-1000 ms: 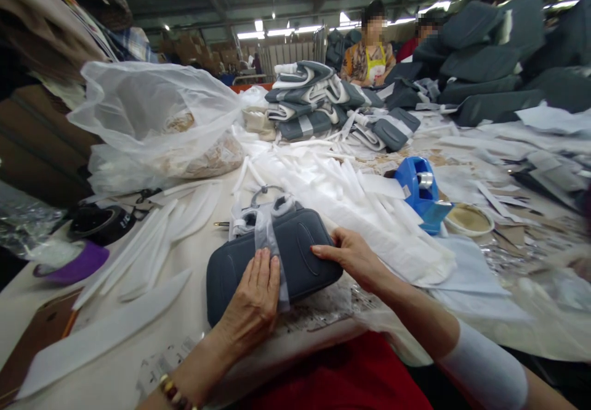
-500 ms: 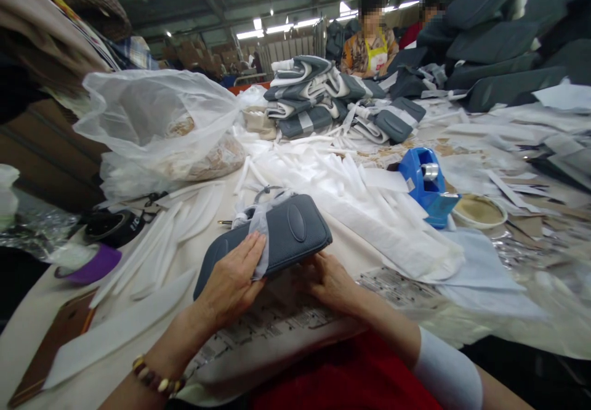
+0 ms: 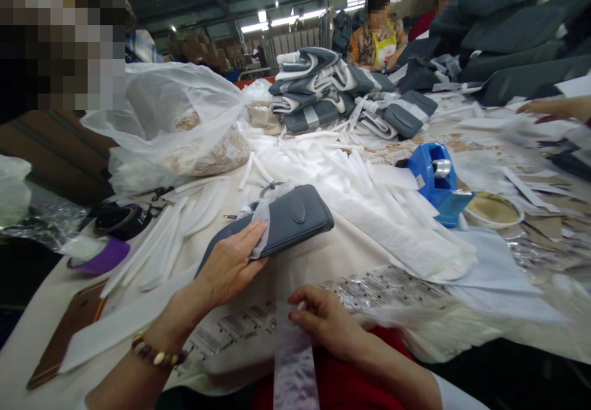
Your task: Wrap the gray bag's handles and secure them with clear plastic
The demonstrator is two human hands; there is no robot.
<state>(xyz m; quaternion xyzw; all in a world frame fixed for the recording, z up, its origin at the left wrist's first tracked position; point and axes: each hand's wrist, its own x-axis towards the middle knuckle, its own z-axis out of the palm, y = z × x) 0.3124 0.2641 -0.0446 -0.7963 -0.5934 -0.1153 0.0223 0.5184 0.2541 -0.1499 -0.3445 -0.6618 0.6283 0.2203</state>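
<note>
A dark grey leather-look bag (image 3: pixel 302 222) with an oval mark is tilted above the table, its left end lower. My left hand (image 3: pixel 235 256) grips its near side, thumb below and fingers on top. A translucent band (image 3: pixel 262 228) wraps the bag beside those fingertips. Beneath the bag hangs a long translucent strip (image 3: pixel 295 376), running down over my lap. My right hand (image 3: pixel 323 317) pinches this strip between thumb and fingers, apart from the bag. At the bag's far side a thin dark loop and a small gold-coloured tip stick out.
A blue tape dispenser (image 3: pixel 438 182) stands at right beside a round tub (image 3: pixel 494 209). White strips (image 3: pixel 161 237), a brown phone-like slab (image 3: pixel 69 330) and a purple ring (image 3: pixel 104 256) lie left. Wrapped grey bags (image 3: pixel 314 117) are piled behind. Another person's hand (image 3: pixel 554 108) reaches in at right.
My right hand has come away from under the bag, down toward me, drawing the translucent strip into view. My left hand keeps its hold. Another person's hand has appeared at right.
</note>
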